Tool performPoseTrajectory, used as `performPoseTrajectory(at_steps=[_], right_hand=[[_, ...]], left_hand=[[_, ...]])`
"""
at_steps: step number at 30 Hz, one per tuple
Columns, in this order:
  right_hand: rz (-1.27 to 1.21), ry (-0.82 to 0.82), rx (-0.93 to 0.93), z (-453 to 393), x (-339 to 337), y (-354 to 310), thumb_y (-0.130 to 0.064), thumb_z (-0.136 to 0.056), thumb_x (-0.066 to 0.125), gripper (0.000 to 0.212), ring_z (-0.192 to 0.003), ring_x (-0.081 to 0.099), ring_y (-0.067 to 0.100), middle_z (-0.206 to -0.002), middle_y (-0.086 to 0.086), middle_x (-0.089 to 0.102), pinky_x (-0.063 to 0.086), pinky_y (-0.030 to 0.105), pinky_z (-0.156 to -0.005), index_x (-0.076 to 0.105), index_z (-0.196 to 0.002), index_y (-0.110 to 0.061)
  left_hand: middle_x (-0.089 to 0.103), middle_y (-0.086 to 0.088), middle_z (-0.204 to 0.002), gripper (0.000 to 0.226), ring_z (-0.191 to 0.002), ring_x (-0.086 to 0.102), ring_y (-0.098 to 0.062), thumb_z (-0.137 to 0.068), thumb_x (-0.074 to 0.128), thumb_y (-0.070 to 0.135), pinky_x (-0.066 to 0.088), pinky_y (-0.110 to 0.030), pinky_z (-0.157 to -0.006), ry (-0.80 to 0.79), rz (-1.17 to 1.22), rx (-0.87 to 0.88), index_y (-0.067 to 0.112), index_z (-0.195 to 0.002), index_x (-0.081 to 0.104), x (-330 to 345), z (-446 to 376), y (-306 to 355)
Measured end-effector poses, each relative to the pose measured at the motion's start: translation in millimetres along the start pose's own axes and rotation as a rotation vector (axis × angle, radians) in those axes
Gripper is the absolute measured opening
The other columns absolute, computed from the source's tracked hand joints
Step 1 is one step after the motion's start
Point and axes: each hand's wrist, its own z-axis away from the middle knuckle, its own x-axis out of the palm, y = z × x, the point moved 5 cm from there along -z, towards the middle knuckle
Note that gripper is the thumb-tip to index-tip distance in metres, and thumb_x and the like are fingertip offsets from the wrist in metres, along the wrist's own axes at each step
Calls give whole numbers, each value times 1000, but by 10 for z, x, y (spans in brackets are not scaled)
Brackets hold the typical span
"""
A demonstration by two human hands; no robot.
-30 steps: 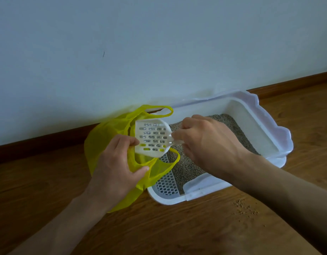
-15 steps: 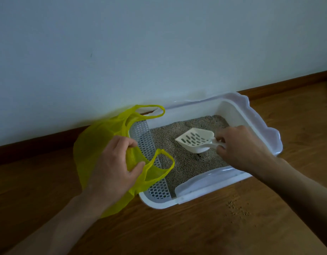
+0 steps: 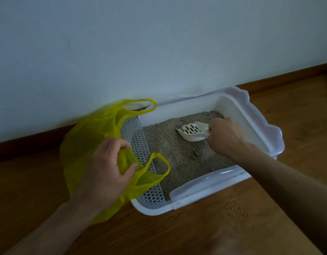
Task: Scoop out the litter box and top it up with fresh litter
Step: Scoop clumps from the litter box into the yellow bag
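Against the skirting board at the foot of a pale wall, seen from the head camera, a white litter box [image 3: 265,124] sits on a wooden floor [image 3: 297,107], its scalloped rim nearly touching the wall. Grey litter [image 3: 177,153] fills most of the tray, with a small darker clump [image 3: 196,153] lying near the middle and a white perforated grate [image 3: 140,146] running along its left end. The right hand [image 3: 225,137] reaches in from the right and grips the handle of a white slotted scoop [image 3: 191,131], fingers curled round it; the scoop's blade points left and rests low over the litter toward the far side of the tray. The left hand [image 3: 107,170] pinches the rim of a yellow plastic bag [image 3: 85,144] between thumb and fingers, holding its mouth beside the left end of the box. One bag handle loops up by the wall, the other drapes over the grate. A scatter of spilled grains [image 3: 234,210] lies on the floor just in front of the box's near right corner.
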Motion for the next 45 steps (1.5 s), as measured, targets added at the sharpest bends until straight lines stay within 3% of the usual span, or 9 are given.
performPoseTrajectory(at_steps=[5, 10, 16, 19, 30, 45], right_hand=[[-57, 14, 21, -114, 129, -8, -4, -81, 55, 9, -60, 60, 26, -70, 8, 58, 59, 40, -55, 62, -77, -10], [-100, 38, -16, -42, 208, 23, -8, -87, 53, 11, -64, 58, 26, -74, 8, 56, 56, 42, -55, 56, -77, -9], [-138, 130, -168, 128, 139, 59, -13, -86, 54, 11, -61, 52, 21, -75, 3, 53, 51, 43, -55, 54, -75, -13], [-182, 143, -257, 311, 92, -1, -15, -88, 55, 9, -61, 50, 17, -77, -1, 51, 46, 38, -53, 54, -79, -16], [-197, 175, -271, 572, -181, 127, -13, -87, 57, 7, -60, 46, 12, -74, -4, 48, 37, 30, -53, 59, -80, -14], [-162, 150, -327, 799, -312, -17, -17, -86, 58, 8, -61, 50, 15, -74, -5, 50, 48, 39, -54, 58, -78, -19]], left_hand=[[56, 4, -99, 47, -88, 47, 0, -67, 89, 13, 33, 1, -82, -31, -6, 11, 14, -104, 61, 77, 32, 12], [57, 4, -101, 46, -88, 46, 0, -68, 89, 13, 36, -9, -81, -26, -10, 4, 14, -105, 61, 82, 3, 6], [55, 6, -101, 46, -88, 43, 3, -68, 88, 14, 32, 0, -81, -17, -20, 8, 15, -105, 60, 31, 33, 35], [55, 4, -101, 47, -88, 43, 2, -68, 88, 13, 35, -6, -80, -17, -23, 20, 13, -106, 61, 3, 63, 78], [57, 2, -102, 48, -90, 50, -5, -66, 89, 9, 37, -12, -81, 15, -29, 44, 13, -105, 61, -101, 128, 170], [56, 2, -99, 47, -88, 47, -5, -66, 89, 9, 37, -14, -77, 37, -33, 45, 12, -104, 61, -235, 171, 178]])
